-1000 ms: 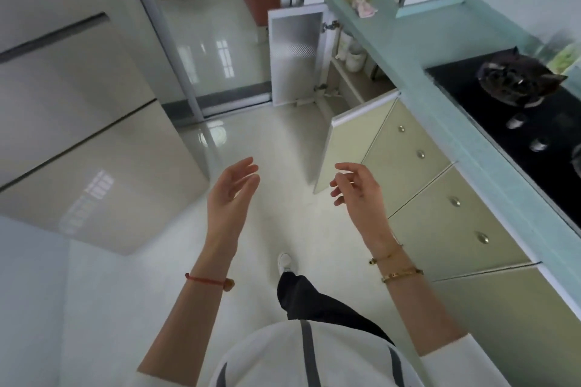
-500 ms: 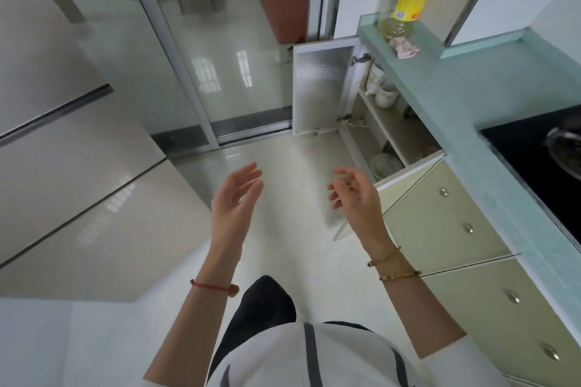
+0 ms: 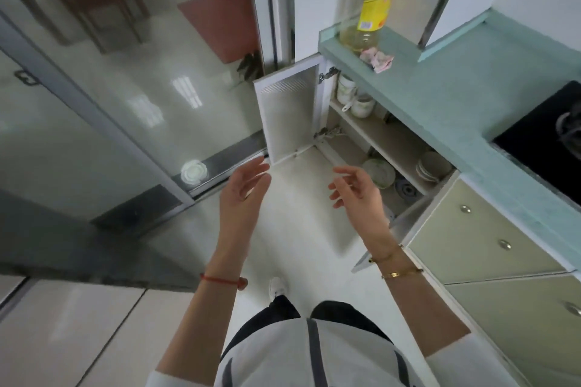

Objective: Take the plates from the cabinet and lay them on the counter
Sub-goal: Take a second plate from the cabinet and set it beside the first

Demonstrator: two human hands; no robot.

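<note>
The lower cabinet (image 3: 352, 148) under the counter stands with both doors swung out. On its bottom shelf lies a stack of pale plates (image 3: 379, 171), and a second stack of plates (image 3: 432, 166) sits further right, partly hidden by the counter edge. White cups (image 3: 355, 97) stand on the upper shelf. The teal counter (image 3: 456, 85) runs along the right. My left hand (image 3: 245, 195) and my right hand (image 3: 358, 192) hover empty, fingers apart, in front of the cabinet; the right one is just left of the near plate stack.
An oil bottle (image 3: 374, 0) and a crumpled pink wrapper (image 3: 377, 60) sit at the counter's far end. A black hob (image 3: 547, 141) lies on the right. Drawers (image 3: 481, 229) run below it. The far cabinet door (image 3: 289, 116) and the near door (image 3: 393, 229) jut into the floor space. A glass sliding door (image 3: 125, 88) is on the left.
I have walked closer to the cabinet, so its shelves and plates now show. Both hands stay raised and empty, now nearer the cabinet opening.
</note>
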